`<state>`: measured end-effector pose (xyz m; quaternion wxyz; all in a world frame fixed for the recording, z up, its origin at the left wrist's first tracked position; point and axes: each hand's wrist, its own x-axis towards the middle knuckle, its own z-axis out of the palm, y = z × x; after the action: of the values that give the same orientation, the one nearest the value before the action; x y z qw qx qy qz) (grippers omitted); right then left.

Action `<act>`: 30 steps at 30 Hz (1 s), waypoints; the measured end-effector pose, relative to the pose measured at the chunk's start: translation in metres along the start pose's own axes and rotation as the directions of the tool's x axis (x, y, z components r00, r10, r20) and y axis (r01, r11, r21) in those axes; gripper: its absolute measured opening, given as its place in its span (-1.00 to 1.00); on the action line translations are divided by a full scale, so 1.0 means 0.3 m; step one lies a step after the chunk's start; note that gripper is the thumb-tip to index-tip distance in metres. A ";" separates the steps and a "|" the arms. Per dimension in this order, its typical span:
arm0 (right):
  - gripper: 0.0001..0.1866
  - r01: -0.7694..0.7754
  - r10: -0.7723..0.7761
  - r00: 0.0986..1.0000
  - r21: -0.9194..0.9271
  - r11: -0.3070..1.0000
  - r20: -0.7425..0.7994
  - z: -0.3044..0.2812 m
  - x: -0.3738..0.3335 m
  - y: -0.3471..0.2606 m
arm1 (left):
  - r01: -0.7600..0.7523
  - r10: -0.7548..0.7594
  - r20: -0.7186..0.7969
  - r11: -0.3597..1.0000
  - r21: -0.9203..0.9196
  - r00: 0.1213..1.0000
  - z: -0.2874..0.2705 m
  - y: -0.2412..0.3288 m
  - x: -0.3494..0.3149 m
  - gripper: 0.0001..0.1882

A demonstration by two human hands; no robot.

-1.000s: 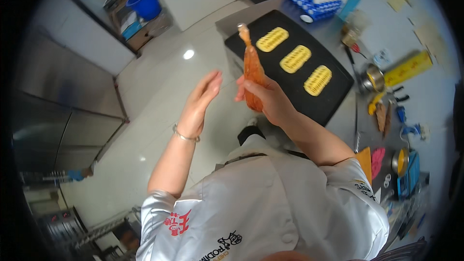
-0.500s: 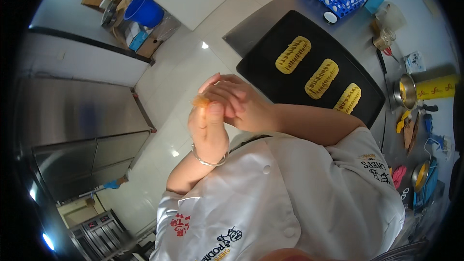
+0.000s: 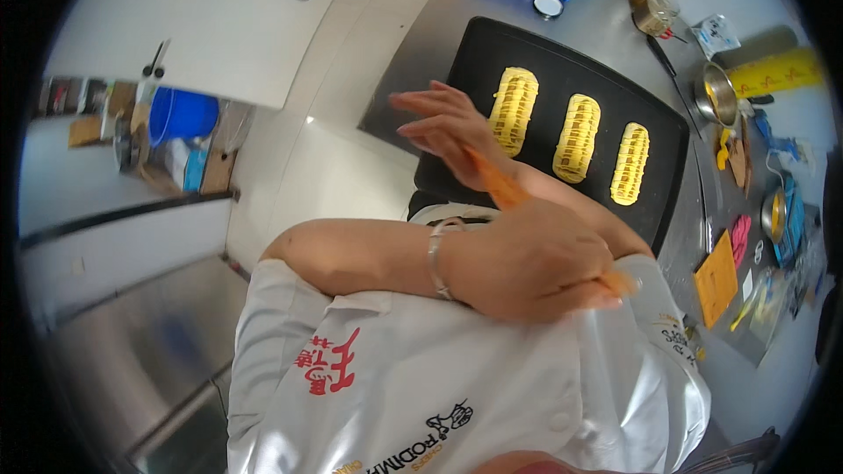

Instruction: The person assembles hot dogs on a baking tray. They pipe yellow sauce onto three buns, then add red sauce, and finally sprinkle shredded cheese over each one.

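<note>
Bag (image 3: 499, 183), in R hand (image 3: 457, 132) approx. 1 s ago, now clamped in L hand (image 3: 531, 263), ctr of frame; L thus bears it. R fingers spread; bag contact unconfirmed. Three yellow dough pcs (image 3: 577, 139) on black tray (image 3: 608, 88), upper right.

Three dough pieces (image 3: 577, 139) are lying on a tray (image 3: 609, 112), right of the right hand (image 3: 457, 133). A bucket (image 3: 183, 114) is sitting well to that hand's left.
</note>
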<state>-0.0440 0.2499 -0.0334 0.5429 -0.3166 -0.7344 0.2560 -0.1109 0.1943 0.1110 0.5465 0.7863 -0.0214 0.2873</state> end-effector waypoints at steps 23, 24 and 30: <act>-0.47 0.341 0.825 -0.074 0.763 0.549 -0.560 0.037 -0.132 -0.320 | 0.468 -0.414 0.240 0.850 -0.244 0.878 -0.333 -0.410 -0.162 -0.75; -0.47 0.334 0.830 -0.076 0.770 0.544 -0.553 0.030 -0.134 -0.324 | 0.478 -0.425 0.242 0.846 -0.236 0.872 -0.329 -0.417 -0.158 -0.78; -0.48 0.343 0.845 -0.035 0.787 0.512 -0.534 -0.028 -0.181 -0.351 | 0.225 -0.214 0.194 0.974 -0.037 0.957 -0.300 -0.422 -0.156 -0.79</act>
<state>-0.0442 0.1395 0.0102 0.8725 -0.2790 0.1576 0.3690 -0.1444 0.3105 0.0028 0.5932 0.7912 0.0058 0.1484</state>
